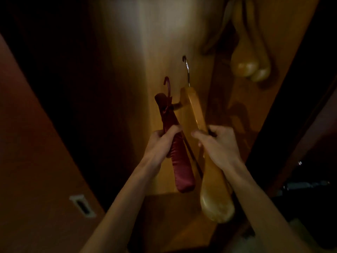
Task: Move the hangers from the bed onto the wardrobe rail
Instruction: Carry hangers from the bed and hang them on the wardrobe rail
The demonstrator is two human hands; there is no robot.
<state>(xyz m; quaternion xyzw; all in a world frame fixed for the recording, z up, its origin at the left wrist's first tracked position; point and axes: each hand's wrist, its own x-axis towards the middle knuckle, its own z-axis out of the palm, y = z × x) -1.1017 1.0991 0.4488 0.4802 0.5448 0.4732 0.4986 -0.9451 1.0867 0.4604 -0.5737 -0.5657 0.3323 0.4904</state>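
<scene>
Left hand [160,143]: fingers curled round the middle of a red padded hanger [175,143], thumb over its near side. The hanger's covered hook rises above the fingers; its rounded lower end hangs below the wrist.

Right hand [217,145]: fingers wrapped round a wooden hanger [198,125], thumb laid across its front face. Its metal hook [187,70] stands above the fingertips; its broad end drops beneath the forearm.

Both hangers are held up inside the wardrobe [145,52], just beside each other. Further wooden hangers [249,64] hang above and right of the right hand's fingers. The rail is out of view.
</scene>
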